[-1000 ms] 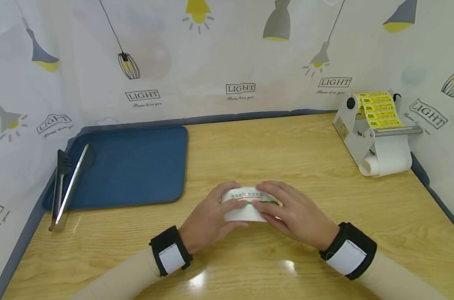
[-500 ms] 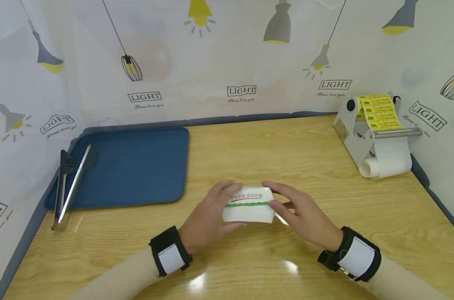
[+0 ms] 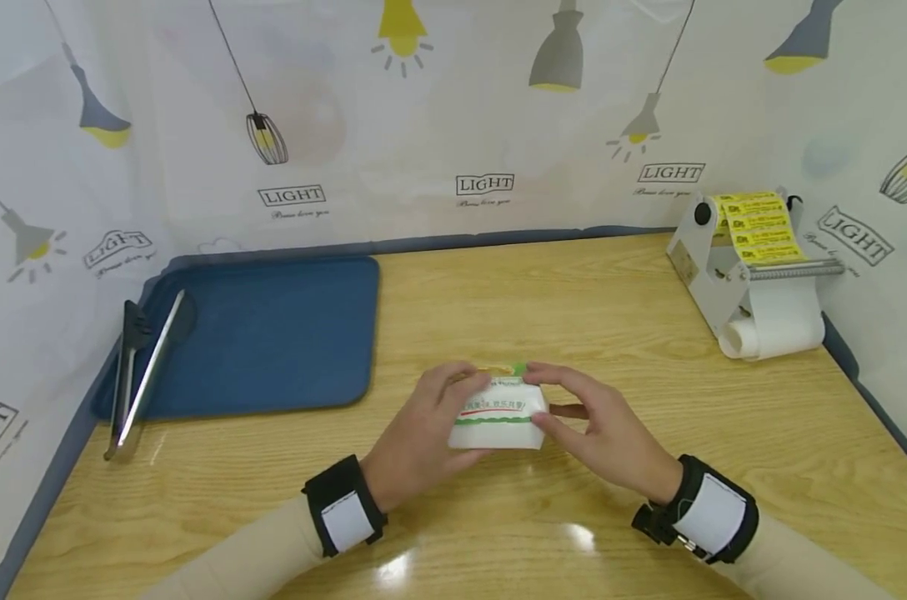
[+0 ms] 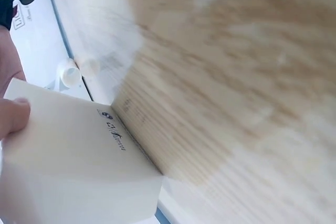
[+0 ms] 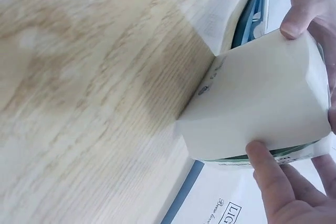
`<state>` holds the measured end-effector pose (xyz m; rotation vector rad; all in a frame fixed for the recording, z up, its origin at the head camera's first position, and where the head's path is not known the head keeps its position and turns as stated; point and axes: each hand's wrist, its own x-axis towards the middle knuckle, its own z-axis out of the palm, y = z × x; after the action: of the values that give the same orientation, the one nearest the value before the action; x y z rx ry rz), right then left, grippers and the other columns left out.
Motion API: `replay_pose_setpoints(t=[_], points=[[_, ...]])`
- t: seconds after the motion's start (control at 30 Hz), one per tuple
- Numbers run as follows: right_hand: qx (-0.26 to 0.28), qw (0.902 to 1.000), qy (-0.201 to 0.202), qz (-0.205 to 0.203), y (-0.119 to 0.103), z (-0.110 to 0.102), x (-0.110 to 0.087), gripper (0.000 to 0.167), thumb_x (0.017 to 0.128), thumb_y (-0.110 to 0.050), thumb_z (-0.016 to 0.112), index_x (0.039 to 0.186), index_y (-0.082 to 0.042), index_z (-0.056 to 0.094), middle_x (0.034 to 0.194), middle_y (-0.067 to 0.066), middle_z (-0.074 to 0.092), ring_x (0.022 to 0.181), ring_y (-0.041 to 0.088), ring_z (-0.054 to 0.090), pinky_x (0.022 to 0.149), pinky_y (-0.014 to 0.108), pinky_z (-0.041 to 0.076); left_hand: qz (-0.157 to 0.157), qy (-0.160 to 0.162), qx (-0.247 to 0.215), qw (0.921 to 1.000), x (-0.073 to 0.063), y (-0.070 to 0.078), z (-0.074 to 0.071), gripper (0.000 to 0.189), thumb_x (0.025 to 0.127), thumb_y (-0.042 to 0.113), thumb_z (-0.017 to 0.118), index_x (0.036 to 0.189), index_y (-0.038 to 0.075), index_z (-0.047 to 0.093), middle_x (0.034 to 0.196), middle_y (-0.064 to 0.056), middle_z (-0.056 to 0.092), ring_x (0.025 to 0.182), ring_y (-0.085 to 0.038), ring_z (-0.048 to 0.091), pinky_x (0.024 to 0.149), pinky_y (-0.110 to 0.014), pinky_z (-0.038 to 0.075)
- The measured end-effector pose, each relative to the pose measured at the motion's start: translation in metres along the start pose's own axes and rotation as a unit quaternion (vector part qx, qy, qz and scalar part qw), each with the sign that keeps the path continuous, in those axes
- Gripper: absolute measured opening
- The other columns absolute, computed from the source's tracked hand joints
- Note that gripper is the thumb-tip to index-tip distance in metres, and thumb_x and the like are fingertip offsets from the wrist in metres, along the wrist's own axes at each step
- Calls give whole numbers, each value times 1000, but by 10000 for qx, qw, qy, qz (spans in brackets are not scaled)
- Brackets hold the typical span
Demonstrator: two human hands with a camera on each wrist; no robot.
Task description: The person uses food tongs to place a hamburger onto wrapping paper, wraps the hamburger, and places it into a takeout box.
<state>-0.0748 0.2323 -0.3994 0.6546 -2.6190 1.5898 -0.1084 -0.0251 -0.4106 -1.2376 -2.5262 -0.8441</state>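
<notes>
A small white paperboard box (image 3: 496, 433) with a green stripe, a red line and printed lettering stands on the wood table in front of me. My left hand (image 3: 418, 440) grips its left side, fingers over the top and thumb low at the front. At the right side, my right hand (image 3: 614, 440) pinches the box between thumb and fingers. A green and yellowish edge shows at the box's far top, between the hands. In the right wrist view, the plain white face of the box (image 5: 252, 90) bears small dark print near its bottom edge.
A blue tray (image 3: 281, 333) lies at the left, with metal tongs (image 3: 147, 367) resting across its left edge. A label dispenser (image 3: 754, 267) with yellow labels stands at the back right. Behind the table hangs a lamp-patterned cloth (image 3: 408, 125).
My right hand has drawn its fingers off the front of the box to its right side. The box has tipped slightly, and its green and yellowish far edge has come into view.
</notes>
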Motion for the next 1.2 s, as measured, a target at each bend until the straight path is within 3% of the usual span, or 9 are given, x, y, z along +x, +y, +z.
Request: replay_pose_setpoints(t=[0.13,0.3,0.5,0.63,0.97,1.1,1.2], points=[[-128,9999,-87,-20,3,3,-1,37,95,0,70,129,-9,59,156,19,42,140,39,45,92,37,57,-163,-240,47,9996,-1,-2,0,93,70,23,96,149,10,48,151,-18,38,136,-34,41,102,-41,51],[-373,9984,-413,108,5,8,-3,38,95,1,68,128,-10,52,165,20,24,147,41,33,98,41,53,-48,-364,179,9992,-5,-8,2,95,68,25,96,150,13,50,153,-21,37,142,-38,38,106,-43,49],[-618,9964,-586,9,11,13,-6,42,93,0,71,125,-14,49,163,20,29,147,38,34,104,45,48,13,-576,228,9981,-10,-11,5,83,74,18,93,146,13,52,152,-18,39,142,-34,39,109,-41,46],[-786,9951,-565,-177,15,17,-8,43,89,5,74,119,-12,49,161,19,29,145,39,36,104,41,48,-29,-632,208,9978,-13,-10,6,76,75,17,92,142,15,56,151,-17,39,141,-32,40,108,-39,46],[-1514,9867,-509,-297,17,21,-10,47,86,3,78,119,-14,49,159,17,31,142,38,41,107,45,45,68,-548,100,9984,-16,-10,5,67,79,25,90,138,14,60,150,-17,41,139,-30,41,109,-40,45],[-1844,9817,-399,-266,11,16,-8,48,86,-11,82,124,-14,53,157,16,36,141,37,41,107,52,46,37,-495,304,9983,-11,-8,0,54,88,34,82,134,14,63,148,-15,46,136,-29,47,109,-41,45],[-1994,9794,-72,-325,3,8,0,50,89,-21,81,130,-11,56,153,18,42,140,38,41,106,59,45,49,-175,450,9988,-1,-9,-11,48,92,36,77,132,12,64,143,-15,53,130,-30,55,106,-44,48]])
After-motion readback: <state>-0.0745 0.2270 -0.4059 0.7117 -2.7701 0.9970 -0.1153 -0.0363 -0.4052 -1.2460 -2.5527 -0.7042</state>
